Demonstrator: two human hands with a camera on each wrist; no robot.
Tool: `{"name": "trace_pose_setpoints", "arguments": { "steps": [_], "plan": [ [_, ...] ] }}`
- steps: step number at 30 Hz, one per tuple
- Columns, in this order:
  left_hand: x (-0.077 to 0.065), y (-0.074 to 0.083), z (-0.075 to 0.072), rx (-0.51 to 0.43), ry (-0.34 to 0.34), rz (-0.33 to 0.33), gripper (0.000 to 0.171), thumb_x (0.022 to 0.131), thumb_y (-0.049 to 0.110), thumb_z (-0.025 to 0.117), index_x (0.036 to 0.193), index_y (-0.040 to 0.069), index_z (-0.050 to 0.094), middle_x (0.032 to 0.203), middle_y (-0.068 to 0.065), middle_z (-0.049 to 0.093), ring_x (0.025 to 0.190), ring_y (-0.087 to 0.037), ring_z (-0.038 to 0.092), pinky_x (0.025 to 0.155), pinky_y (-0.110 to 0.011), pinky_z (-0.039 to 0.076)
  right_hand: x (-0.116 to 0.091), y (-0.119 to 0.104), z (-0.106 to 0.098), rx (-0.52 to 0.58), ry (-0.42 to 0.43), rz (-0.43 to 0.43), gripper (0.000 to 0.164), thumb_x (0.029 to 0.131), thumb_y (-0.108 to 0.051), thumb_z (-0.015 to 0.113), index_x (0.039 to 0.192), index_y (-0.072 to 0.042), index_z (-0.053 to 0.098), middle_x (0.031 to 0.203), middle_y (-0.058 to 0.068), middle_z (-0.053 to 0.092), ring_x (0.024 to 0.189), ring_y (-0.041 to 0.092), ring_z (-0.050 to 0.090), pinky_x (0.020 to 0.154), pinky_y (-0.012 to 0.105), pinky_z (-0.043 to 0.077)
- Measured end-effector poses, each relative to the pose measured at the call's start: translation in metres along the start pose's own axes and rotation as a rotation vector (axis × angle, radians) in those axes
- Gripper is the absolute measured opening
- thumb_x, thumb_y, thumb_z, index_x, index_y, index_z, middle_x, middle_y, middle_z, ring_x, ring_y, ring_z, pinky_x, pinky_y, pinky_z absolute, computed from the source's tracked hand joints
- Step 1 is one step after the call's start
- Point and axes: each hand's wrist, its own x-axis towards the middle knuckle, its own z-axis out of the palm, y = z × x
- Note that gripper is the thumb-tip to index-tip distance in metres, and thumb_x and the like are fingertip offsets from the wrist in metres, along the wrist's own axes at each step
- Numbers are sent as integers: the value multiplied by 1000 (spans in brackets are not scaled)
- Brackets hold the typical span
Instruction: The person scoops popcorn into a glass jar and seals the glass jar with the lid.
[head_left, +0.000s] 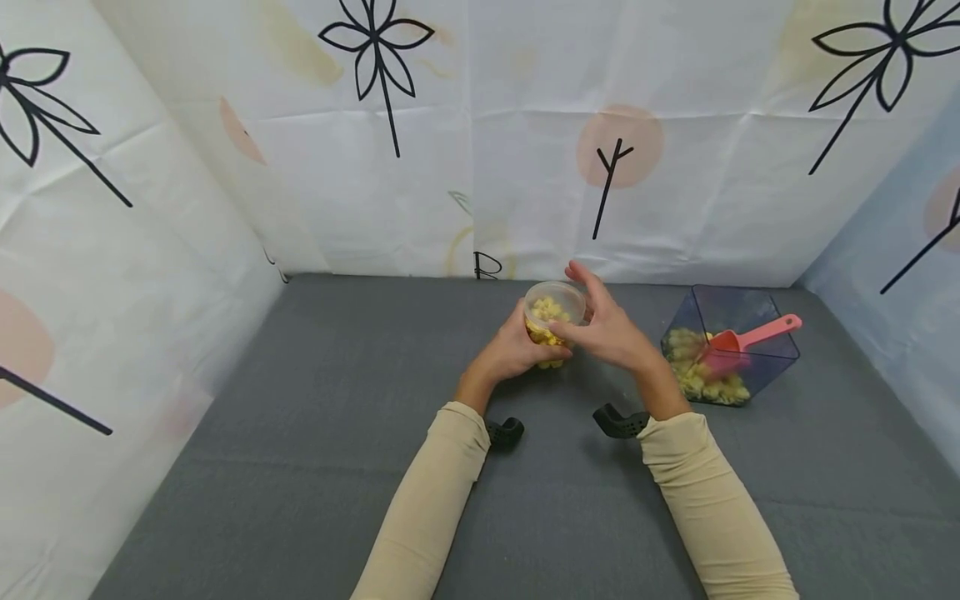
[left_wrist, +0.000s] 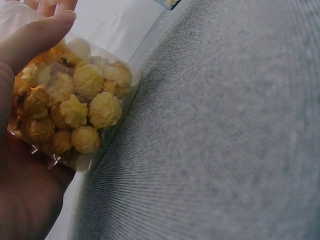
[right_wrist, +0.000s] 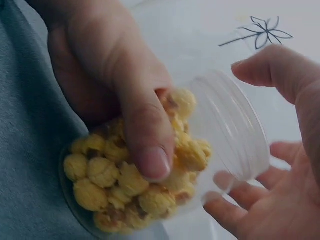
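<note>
My left hand (head_left: 510,346) grips a clear round plastic jar (head_left: 554,293) around its side. Yellow popcorn (right_wrist: 112,175) fills the lower part of the jar, and its upper part is see-through. In the right wrist view the left thumb (right_wrist: 150,135) presses along the jar's wall. My right hand (head_left: 611,332) is spread beside the jar's top, thumb and fingers apart on either side of the rim (right_wrist: 257,135). The left wrist view shows the jar's base close to the grey cloth.
To the right stands a clear bluish bin (head_left: 767,379) holding more popcorn (head_left: 701,379). A pink scoop (head_left: 768,330) leans in it, handle over the rim. Grey cloth (head_left: 360,400) covers the table, and printed white sheets (head_left: 517,183) rise behind and at both sides.
</note>
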Motion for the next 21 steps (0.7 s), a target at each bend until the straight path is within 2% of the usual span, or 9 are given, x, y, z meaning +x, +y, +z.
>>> {"name": "trace_pose_setpoints", "arguments": {
  "steps": [3,5,10,12,14,17,21],
  "plan": [
    [0,0,0,-3,-3,-7,101,80,29,89,155,17,23,140,-6,50,122,-22,56,105,-44,49,0,3,-4,38,-41,-18,93,98,-10,66,165,-13,1,171,14,18,157,41,21,121,67,24],
    [0,0,0,-12,-5,-9,101,80,29,89,156,17,23,140,-6,50,122,-22,56,105,-44,50,1,4,-4,34,-38,-10,92,98,-11,66,165,-13,3,169,14,22,157,40,23,121,67,24],
    [0,0,-1,-23,-5,4,99,80,27,89,154,18,25,140,-6,50,120,-22,56,103,-42,50,3,1,6,-57,82,59,94,92,-28,76,164,-14,17,159,22,29,140,42,42,109,58,40],
    [0,0,-1,-19,-3,12,98,80,27,90,153,18,25,141,-6,49,120,-23,56,102,-41,50,3,-1,11,-105,130,88,97,88,-35,80,163,-15,22,154,24,30,132,40,44,103,54,43],
    [0,0,0,-16,-4,16,98,80,27,90,153,18,25,142,-7,48,121,-23,55,102,-41,50,3,-1,12,-119,143,101,98,87,-38,80,163,-17,22,153,23,28,130,39,43,102,53,42],
    [0,0,0,-20,-6,10,98,80,27,89,154,18,24,142,-7,48,122,-23,56,103,-42,50,2,1,8,-37,101,57,96,92,-26,76,165,-17,14,163,19,20,145,39,36,113,59,38],
    [-1,0,0,-24,-9,-3,100,81,28,89,156,18,23,141,-6,50,123,-22,56,105,-43,49,0,3,-2,71,11,-37,93,96,-4,67,165,-13,6,171,17,13,159,38,17,121,68,21]
  ]
}}
